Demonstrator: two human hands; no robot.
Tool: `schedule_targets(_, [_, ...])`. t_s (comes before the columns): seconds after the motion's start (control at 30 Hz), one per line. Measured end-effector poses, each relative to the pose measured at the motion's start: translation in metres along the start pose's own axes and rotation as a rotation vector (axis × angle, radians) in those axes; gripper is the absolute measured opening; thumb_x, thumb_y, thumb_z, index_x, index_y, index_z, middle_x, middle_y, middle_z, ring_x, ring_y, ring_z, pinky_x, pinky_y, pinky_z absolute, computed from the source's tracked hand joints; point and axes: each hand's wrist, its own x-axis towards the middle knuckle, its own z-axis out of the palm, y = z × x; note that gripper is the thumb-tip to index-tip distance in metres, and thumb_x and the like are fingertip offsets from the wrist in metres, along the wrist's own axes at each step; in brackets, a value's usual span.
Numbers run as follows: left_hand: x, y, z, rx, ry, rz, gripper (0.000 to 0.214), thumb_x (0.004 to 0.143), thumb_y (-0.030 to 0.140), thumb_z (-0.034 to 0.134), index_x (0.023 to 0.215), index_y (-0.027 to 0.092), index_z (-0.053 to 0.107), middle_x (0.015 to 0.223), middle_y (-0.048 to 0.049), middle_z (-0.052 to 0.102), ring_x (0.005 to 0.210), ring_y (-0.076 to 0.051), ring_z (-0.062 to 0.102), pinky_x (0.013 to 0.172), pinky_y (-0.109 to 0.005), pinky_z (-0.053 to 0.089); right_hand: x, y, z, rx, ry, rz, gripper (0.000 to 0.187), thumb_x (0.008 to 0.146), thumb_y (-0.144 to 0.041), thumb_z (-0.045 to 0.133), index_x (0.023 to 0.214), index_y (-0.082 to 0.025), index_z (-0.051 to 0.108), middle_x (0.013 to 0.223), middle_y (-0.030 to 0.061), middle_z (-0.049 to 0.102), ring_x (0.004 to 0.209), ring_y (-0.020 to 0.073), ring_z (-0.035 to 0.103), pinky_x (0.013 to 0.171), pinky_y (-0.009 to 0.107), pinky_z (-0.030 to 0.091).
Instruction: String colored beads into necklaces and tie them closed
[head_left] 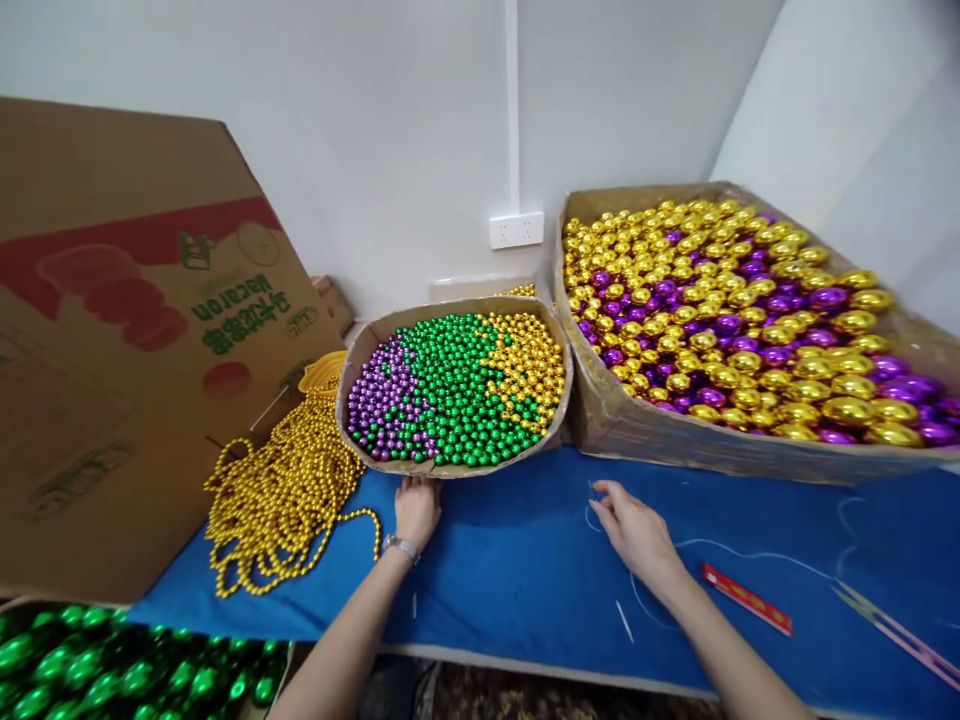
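My left hand rests on the blue cloth against the front edge of a cardboard tray filled with small purple, green and gold beads; its fingers curl under the rim. My right hand lies further right on the cloth, fingers pinched on a thin white thread that trails off to the right. A pile of strung gold beads lies just left of my left hand.
A large cardboard box of bigger gold and purple balls sits at the right. A red ruler and scissors lie on the cloth at right. A brown carton leans at left. Green balls fill a box at bottom left.
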Motion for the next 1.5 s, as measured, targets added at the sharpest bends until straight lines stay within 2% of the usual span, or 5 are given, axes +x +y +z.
schedule_targets(0.37, [-0.109,0.074,0.010,-0.251,0.053,0.540,0.019,0.088,0.014,0.042,0.092,0.020,0.060,0.077,-0.0051,0.060,0.076,-0.019,0.052,0.070,-0.032,0.040,-0.059,-0.035,0.021,0.171,0.093,-0.005,0.034,0.093,-0.040,0.027,0.080,-0.024,0.055,0.067,0.0000,0.066,0.061,0.0162,0.064,0.056,0.024,0.043])
schedule_targets(0.6, [-0.126,0.078,0.005,-0.103,0.025,0.744,0.021,0.085,0.009,0.045,0.097,0.020,0.058,0.080,-0.0050,0.056,0.077,-0.020,0.047,0.071,-0.035,0.035,-0.066,-0.051,0.032,0.127,0.173,0.031,0.032,0.093,-0.039,0.032,0.083,-0.024,0.058,0.084,0.0028,0.065,0.073,0.0168,0.063,0.063,0.025,0.042])
schedule_targets(0.9, [-0.128,0.082,-0.001,-0.154,0.023,0.689,0.015,0.085,0.014,0.048,0.094,0.021,0.058,0.087,-0.0059,0.057,0.082,-0.020,0.047,0.074,-0.035,0.035,-0.057,-0.044,0.031,0.125,0.246,0.070,0.036,0.092,-0.042,0.032,0.084,-0.023,0.061,0.082,0.0039,0.066,0.071,0.0167,0.061,0.060,0.024,0.040])
schedule_targets(1.3, [-0.070,0.144,0.016,-0.233,0.027,0.479,0.013,0.085,0.025,0.053,0.088,0.023,0.066,0.088,-0.0054,0.058,0.087,-0.022,0.046,0.072,-0.035,0.037,-0.078,-0.026,0.015,0.260,0.306,0.157,0.032,0.090,-0.044,0.038,0.085,-0.022,0.061,0.083,0.0043,0.066,0.070,0.0173,0.062,0.061,0.025,0.044])
schedule_targets(1.5, [-0.070,0.148,0.004,-0.813,-0.175,0.356,0.022,0.087,0.029,0.052,0.078,0.018,0.069,0.079,-0.0054,0.066,0.078,-0.018,0.054,0.074,-0.032,0.041,-0.081,-0.037,0.004,0.423,0.338,0.117,0.029,0.089,-0.043,0.042,0.084,-0.022,0.062,0.083,0.0046,0.066,0.073,0.0175,0.062,0.066,0.026,0.046])
